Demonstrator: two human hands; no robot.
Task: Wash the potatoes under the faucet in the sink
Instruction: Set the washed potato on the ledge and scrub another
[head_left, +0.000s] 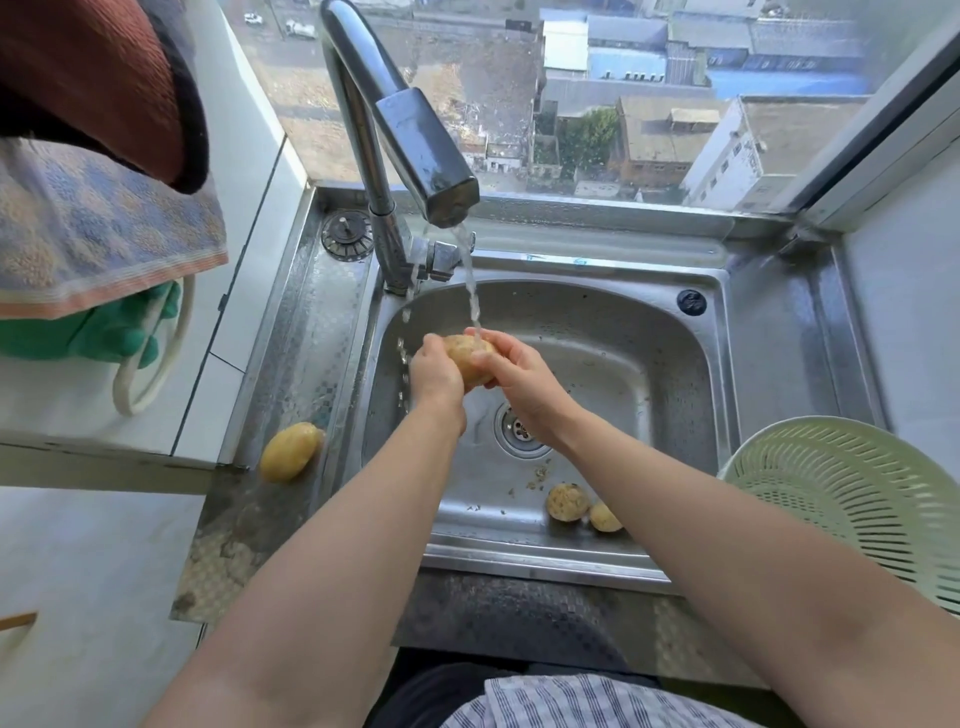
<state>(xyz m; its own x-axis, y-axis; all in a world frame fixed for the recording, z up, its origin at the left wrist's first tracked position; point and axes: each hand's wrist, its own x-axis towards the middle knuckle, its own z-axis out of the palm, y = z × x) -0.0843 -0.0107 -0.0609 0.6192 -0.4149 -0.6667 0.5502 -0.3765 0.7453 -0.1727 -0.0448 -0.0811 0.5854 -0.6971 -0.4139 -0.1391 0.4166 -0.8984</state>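
Four potatoes total, no readable text anywhere; the round dark badge (691, 302) on the sink deck is too blurred to make out.

Count: one potato in hand (469, 357), two dirty ones on the basin floor near the front wall, the bigger (568, 501) just beside the smaller (604, 517), which my right forearm partly hides. Fourth potato (290, 451) sits on the steel deck left of the basin, looks clean and yellow.

Grip: my left hand (435, 375) is wrapped around the held potato's left side, fingers curled tight on it. My right hand (519, 375) clasps it from the right, fingers laid across the top. Both closed on the same potato, over the sink (649, 332), above the drain (519, 430).

One faucet (415, 145), running; the stream (471, 291) lands right where my right fingertips meet the potato. Some side spray drops by the left wrist.

One pale green colander (852, 499) on the right deck edge, one sink plug (347, 235) on the back left corner. Peel or dirt specks are scattered on the basin floor.
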